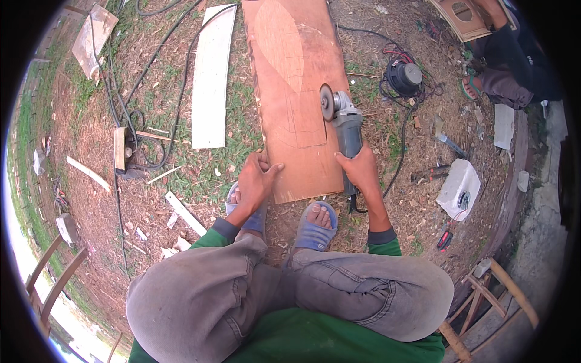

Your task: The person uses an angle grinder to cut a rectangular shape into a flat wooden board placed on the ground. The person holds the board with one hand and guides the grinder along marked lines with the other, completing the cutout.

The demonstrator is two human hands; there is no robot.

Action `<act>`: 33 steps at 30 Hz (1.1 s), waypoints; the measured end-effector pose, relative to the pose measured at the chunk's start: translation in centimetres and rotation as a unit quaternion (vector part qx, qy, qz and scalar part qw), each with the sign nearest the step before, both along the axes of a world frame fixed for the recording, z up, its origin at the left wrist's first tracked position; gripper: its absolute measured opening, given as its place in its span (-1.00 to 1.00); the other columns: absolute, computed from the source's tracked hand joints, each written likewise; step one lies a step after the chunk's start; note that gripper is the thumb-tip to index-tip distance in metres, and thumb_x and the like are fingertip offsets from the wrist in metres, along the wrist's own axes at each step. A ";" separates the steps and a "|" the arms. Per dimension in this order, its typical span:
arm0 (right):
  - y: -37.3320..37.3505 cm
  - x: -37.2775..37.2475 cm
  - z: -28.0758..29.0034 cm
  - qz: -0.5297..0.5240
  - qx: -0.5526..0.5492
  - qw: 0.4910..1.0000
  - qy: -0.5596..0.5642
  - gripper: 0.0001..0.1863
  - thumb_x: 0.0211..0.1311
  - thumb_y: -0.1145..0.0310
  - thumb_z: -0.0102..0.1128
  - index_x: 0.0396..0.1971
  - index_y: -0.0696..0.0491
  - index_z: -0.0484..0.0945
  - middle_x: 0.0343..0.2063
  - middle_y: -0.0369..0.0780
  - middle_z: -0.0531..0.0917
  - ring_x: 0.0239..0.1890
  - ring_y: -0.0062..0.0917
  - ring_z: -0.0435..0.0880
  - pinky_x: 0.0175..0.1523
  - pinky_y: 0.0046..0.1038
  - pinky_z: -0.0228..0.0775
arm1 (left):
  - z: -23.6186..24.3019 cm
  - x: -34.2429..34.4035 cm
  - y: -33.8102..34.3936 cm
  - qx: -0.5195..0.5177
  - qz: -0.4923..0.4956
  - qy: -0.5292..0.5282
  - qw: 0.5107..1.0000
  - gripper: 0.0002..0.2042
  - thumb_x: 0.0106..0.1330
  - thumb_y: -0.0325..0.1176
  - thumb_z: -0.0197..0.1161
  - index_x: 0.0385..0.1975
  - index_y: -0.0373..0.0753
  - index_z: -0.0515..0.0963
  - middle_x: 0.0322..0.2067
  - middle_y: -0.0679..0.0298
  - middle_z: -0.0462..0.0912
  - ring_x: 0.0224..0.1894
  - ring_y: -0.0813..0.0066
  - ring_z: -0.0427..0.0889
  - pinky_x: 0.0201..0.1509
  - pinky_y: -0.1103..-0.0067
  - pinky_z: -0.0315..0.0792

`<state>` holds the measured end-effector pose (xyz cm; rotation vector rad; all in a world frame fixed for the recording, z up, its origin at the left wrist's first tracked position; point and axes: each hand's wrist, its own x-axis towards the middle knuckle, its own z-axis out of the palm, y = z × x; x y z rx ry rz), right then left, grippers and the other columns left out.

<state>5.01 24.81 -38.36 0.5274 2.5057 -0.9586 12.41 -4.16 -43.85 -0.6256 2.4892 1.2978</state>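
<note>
A long reddish plywood board [293,169] lies before me, with pencilled lines and a pale oval patch on it. My left hand [257,181] grips its near left edge, thumb on the top face. My right hand [360,172] is wrapped round the body of a grey angle grinder [349,127] along the board's right side. The grinder's cutting disc [327,103] is upright over the board; whether it touches the wood or spins, I cannot tell.
A white plank [209,78] lies left, near cables and a wooden-sided power box [120,151]. At right are a speaker [404,77], white foam block [454,184] and wooden stool [508,284]. A person [514,60] crouches at upper right by a wooden box [454,15].
</note>
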 end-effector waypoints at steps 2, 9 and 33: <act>0.0 0.0 -0.2 0.001 0.010 1.000 0.009 -0.28 0.15 0.14 0.69 0.11 0.39 0.62 -0.11 0.25 0.84 -0.04 0.13 0.90 0.07 -0.01 0.73 | 0.0 -0.1 0.0 -0.007 -0.002 0.005 1.000 -0.50 0.25 -0.08 0.76 -0.11 -0.33 0.66 -0.33 0.16 0.72 -0.31 0.24 0.71 -0.18 0.30 0.63; -0.1 -0.3 0.1 0.002 -0.002 1.000 0.003 -0.25 0.14 0.15 0.69 0.15 0.42 0.60 -0.08 0.29 0.83 0.03 0.18 0.90 0.13 0.01 0.74 | 0.2 -0.1 0.0 -0.013 -0.011 -0.006 1.000 -0.52 0.27 -0.14 0.75 -0.07 -0.31 0.64 -0.33 0.18 0.75 -0.32 0.24 0.76 -0.16 0.31 0.66; -1.0 8.0 -0.5 0.004 -0.099 0.989 0.109 -0.52 0.24 0.29 0.72 0.04 0.21 0.72 -0.21 -0.12 0.87 -0.21 -0.43 0.85 -0.02 -0.27 0.69 | 0.7 -0.6 0.3 -0.008 -0.014 -0.018 1.000 -0.47 0.26 -0.02 0.76 -0.09 -0.31 0.66 -0.31 0.15 0.82 -0.29 0.19 0.82 -0.17 0.27 0.67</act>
